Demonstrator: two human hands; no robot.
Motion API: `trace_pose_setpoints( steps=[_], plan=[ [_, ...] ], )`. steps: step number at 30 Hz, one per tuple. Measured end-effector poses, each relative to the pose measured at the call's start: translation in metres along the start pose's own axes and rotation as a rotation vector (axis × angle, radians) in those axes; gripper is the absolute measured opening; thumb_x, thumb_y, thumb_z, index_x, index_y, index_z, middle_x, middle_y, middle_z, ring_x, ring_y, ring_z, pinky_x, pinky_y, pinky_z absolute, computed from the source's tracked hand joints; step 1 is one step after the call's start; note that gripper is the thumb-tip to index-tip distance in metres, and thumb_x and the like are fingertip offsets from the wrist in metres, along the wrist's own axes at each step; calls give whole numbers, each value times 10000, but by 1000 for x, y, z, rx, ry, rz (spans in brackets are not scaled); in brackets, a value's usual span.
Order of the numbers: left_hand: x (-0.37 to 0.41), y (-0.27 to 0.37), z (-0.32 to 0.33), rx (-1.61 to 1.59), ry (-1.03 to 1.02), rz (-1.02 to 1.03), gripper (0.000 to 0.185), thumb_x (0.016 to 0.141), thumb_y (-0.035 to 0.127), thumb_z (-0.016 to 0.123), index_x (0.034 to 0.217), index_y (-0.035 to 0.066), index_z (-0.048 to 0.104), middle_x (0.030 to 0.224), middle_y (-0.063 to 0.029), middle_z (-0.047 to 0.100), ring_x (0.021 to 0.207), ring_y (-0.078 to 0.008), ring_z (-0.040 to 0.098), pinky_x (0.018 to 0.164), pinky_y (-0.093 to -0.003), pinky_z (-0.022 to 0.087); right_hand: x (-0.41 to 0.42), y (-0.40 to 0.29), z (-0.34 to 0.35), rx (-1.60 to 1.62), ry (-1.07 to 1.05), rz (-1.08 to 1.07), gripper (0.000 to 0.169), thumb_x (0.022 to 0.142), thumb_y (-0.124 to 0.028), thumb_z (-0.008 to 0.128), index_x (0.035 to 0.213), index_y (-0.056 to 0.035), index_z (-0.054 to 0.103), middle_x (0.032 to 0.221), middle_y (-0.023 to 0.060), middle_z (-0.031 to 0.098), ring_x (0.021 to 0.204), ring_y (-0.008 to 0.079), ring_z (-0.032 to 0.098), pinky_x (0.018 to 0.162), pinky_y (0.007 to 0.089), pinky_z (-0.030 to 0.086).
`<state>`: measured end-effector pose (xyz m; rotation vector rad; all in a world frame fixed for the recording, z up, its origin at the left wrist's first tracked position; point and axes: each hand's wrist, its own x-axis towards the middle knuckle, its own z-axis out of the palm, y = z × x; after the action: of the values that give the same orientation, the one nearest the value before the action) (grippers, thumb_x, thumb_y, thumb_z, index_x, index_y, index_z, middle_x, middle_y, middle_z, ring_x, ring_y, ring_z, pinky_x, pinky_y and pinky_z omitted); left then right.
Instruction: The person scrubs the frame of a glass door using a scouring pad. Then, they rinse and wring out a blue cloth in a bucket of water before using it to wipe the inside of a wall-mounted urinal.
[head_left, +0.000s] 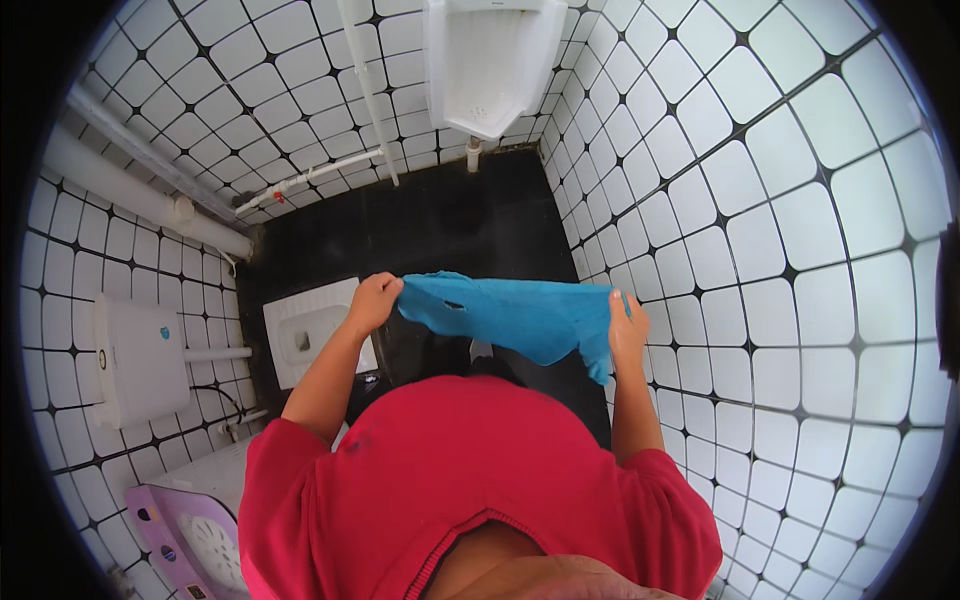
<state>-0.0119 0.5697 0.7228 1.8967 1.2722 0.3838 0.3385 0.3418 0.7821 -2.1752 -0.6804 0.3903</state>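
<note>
A blue cloth (510, 311) is stretched between my two hands, in front of my body and above the black floor. My left hand (373, 304) pinches its left corner, thumb on top. On the other side my right hand (628, 330) grips the right end, close to the tiled wall. The cloth's top edge runs nearly straight, while its lower edge hangs wavy and ragged. A small hole shows near the left end. Beneath and beyond my left forearm lies a white squat toilet (304, 330), partly hidden by the arm.
A white urinal (491, 67) hangs on the far wall. White pipes (315, 176) with a red valve run low along it. To the left are a wall-mounted cistern (146, 360), a thick pipe (135, 187) and a purple-edged box (180, 540). The tiled wall (720, 225) bounds the right side.
</note>
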Motion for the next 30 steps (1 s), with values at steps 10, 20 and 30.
trace_pose_setpoints(
  steps=[10,20,30],
  plan=[
    [163,78,11,-766,-73,-264,199,921,220,537,963,36,602,898,-40,583,833,-153,573,688,-328,517,172,-55,83,43,-179,-19,532,890,-425,548,1094,63,608,1031,277,624,1003,404,582,888,411,435],
    [389,138,-17,-460,103,93,524,883,234,595,1316,-23,448,1176,-133,585,1093,-219,544,931,-353,427,361,-224,196,492,166,-208,500,869,-275,607,1269,6,505,1188,163,565,1045,243,551,919,337,419],
    [421,-14,29,-156,-218,-147,490,803,261,648,1198,-19,567,1154,-180,615,1065,-274,597,907,-342,456,349,-48,273,-128,-2,-131,467,760,-210,668,1160,6,564,1117,227,593,1040,380,559,928,428,430]
  ],
)
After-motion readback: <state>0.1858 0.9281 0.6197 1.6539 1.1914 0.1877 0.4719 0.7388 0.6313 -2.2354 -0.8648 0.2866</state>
